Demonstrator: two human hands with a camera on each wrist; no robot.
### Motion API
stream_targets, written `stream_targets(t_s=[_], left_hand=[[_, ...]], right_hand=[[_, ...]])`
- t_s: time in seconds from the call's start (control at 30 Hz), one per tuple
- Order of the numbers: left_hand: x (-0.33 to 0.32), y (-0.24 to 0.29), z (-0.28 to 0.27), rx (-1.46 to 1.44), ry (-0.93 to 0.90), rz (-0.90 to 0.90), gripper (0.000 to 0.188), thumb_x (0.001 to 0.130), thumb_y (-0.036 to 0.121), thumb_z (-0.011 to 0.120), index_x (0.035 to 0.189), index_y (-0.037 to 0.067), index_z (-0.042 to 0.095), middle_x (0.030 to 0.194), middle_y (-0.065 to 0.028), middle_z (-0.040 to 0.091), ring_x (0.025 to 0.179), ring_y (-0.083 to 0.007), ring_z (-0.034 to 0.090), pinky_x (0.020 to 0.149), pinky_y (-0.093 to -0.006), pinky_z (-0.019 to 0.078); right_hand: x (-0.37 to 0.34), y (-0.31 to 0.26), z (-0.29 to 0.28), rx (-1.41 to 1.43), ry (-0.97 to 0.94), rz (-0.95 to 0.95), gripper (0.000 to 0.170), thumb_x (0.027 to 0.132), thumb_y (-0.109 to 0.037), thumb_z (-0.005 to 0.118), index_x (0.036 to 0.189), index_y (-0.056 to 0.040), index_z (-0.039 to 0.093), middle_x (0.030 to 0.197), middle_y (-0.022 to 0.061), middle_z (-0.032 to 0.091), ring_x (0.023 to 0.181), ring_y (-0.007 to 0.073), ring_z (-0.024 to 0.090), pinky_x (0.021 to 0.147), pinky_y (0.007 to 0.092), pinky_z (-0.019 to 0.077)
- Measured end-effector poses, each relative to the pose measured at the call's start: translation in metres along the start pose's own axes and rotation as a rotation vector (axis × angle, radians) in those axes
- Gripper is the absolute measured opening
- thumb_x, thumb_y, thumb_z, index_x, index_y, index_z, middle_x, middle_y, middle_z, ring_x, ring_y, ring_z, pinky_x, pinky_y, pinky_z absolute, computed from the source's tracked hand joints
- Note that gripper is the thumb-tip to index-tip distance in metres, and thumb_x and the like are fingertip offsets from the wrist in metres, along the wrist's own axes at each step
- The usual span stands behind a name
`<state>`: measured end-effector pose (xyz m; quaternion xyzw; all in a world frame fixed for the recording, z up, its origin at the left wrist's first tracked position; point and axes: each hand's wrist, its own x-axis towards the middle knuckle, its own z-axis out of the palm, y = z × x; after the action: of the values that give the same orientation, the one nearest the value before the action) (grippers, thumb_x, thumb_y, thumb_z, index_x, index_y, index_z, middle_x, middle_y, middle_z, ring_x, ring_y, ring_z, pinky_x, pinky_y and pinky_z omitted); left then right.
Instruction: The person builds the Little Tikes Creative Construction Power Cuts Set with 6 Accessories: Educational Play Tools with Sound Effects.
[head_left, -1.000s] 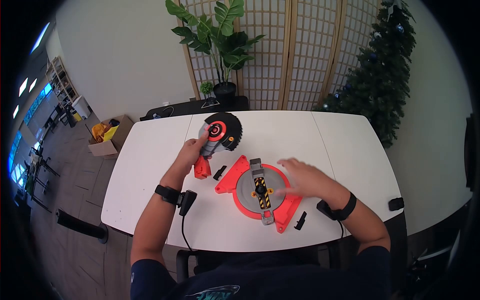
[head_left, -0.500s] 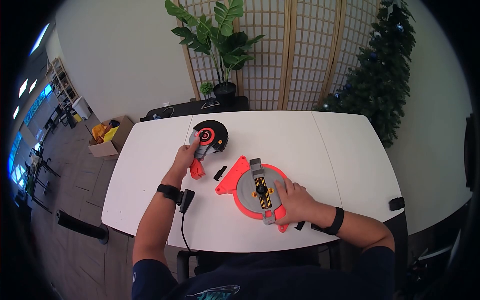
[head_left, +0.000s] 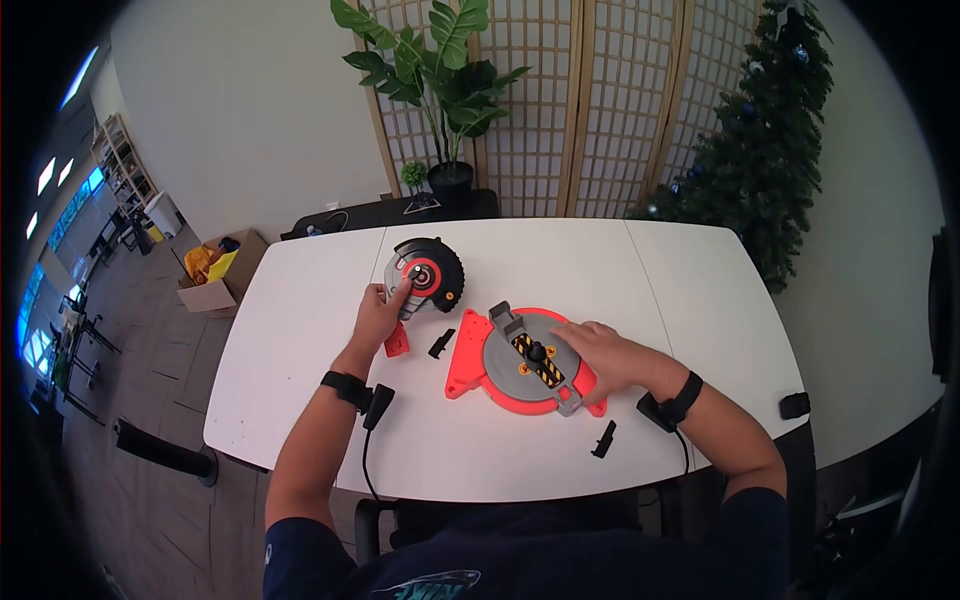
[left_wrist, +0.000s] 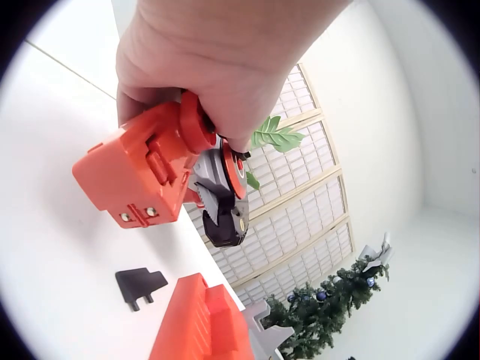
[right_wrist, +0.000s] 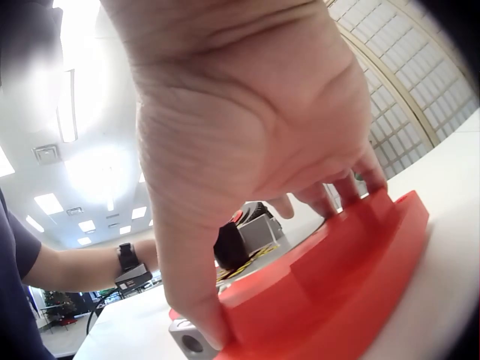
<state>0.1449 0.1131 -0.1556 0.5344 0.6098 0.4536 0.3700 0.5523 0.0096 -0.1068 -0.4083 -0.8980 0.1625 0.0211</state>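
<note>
My left hand (head_left: 378, 316) holds a toy saw head by its red handle (left_wrist: 142, 169). Its round black and grey blade guard (head_left: 448, 268) points away from me, with the thumb lying on the grey side. On the table to the right sits the red toy saw base (head_left: 466, 360). It carries a grey turntable (head_left: 505, 368) and a bar with yellow and black stripes (head_left: 548, 374). My right hand (head_left: 615, 355) grips the base's right edge, the thumb at the near end and the fingers spread along the rim in the right wrist view.
One small black clip (head_left: 441, 343) lies between the saw handle and the base. Another black clip (head_left: 604, 439) is near the table's front edge. A black object (head_left: 793, 406) rests at the right corner of the white table (head_left: 290, 400).
My right hand came down onto the base and gripped it. The base has turned counter-clockwise and shifted slightly right and away from me. The saw head moved left and its blade guard tilted.
</note>
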Motion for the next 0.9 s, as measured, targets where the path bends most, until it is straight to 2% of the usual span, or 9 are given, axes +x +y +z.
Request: stream_targets(t_s=[0.07, 0.17, 0.4, 0.47, 0.57, 0.77, 0.9], left_hand=[[0.001, -0.003, 0.002, 0.126, 0.063, 0.1, 0.058, 0.093, 0.047, 0.072, 0.111, -0.004, 0.05, 0.08, -0.0076, 0.064, 0.059, -0.0117, 0.062, 0.053, -0.026, 0.0504], [0.008, -0.017, 0.002, 0.223, 0.108, 0.142, 0.062, 0.092, 0.049, 0.073, 0.114, -0.005, 0.05, 0.08, -0.0077, 0.062, 0.062, -0.0122, 0.06, 0.055, -0.028, 0.0501], [-0.004, 0.001, 0.003, 0.342, 0.134, 0.126, 0.069, 0.09, 0.053, 0.074, 0.117, -0.006, 0.05, 0.09, -0.0142, 0.064, 0.071, -0.0156, 0.06, 0.063, -0.0301, 0.0504], [-0.004, 0.0, 0.003, 0.375, 0.123, 0.109, 0.074, 0.086, 0.059, 0.073, 0.117, -0.005, 0.052, 0.1, -0.0227, 0.068, 0.084, -0.0294, 0.069, 0.075, -0.0381, 0.0545], [-0.007, 0.004, 0.003, 0.382, 0.113, 0.126, 0.073, 0.086, 0.059, 0.074, 0.116, -0.003, 0.052, 0.098, -0.0217, 0.068, 0.085, -0.03, 0.069, 0.075, -0.039, 0.054], [-0.011, 0.007, 0.006, 0.405, 0.129, 0.15, 0.071, 0.086, 0.06, 0.073, 0.113, -0.002, 0.052, 0.093, -0.0193, 0.068, 0.083, -0.0306, 0.069, 0.074, -0.0405, 0.0532], [-0.013, 0.016, 0.003, 0.463, 0.112, 0.107, 0.072, 0.086, 0.061, 0.072, 0.116, -0.002, 0.053, 0.098, -0.0205, 0.069, 0.088, -0.0322, 0.07, 0.076, -0.0406, 0.054]], right_hand=[[0.003, 0.009, -0.004, -0.01, -0.021, -0.021, 0.12, 0.054, -0.034, 0.093, 0.152, -0.0023, 0.031, 0.149, 0.0234, 0.042, 0.136, 0.0417, 0.04, 0.116, 0.0468, 0.034], [0.007, 0.018, -0.008, -0.024, -0.067, -0.076, 0.12, 0.052, -0.031, 0.094, 0.152, -0.0061, 0.032, 0.15, 0.0215, 0.042, 0.14, 0.0405, 0.037, 0.119, 0.0459, 0.0322], [0.012, 0.019, -0.014, 0.091, -0.114, -0.088, 0.118, 0.05, -0.027, 0.095, 0.15, -0.0079, 0.037, 0.149, 0.0176, 0.043, 0.14, 0.0383, 0.037, 0.12, 0.0449, 0.0316], [0.013, 0.02, -0.014, 0.102, -0.123, -0.09, 0.118, 0.05, -0.028, 0.095, 0.15, -0.0077, 0.037, 0.149, 0.0174, 0.043, 0.14, 0.038, 0.037, 0.12, 0.0446, 0.0315], [0.013, 0.02, -0.013, 0.095, -0.128, -0.081, 0.12, 0.049, -0.03, 0.095, 0.151, -0.0078, 0.036, 0.15, 0.0176, 0.043, 0.141, 0.0375, 0.036, 0.12, 0.044, 0.0309], [0.013, 0.02, -0.009, 0.014, -0.13, -0.105, 0.122, 0.053, -0.034, 0.095, 0.155, -0.011, 0.031, 0.153, 0.0228, 0.037, 0.144, 0.04, 0.032, 0.12, 0.0465, 0.0282], [0.01, 0.012, -0.011, -0.038, -0.18, -0.057, 0.126, 0.055, -0.039, 0.095, 0.157, -0.0137, 0.027, 0.155, 0.0268, 0.032, 0.145, 0.0437, 0.029, 0.121, 0.0482, 0.0241]])
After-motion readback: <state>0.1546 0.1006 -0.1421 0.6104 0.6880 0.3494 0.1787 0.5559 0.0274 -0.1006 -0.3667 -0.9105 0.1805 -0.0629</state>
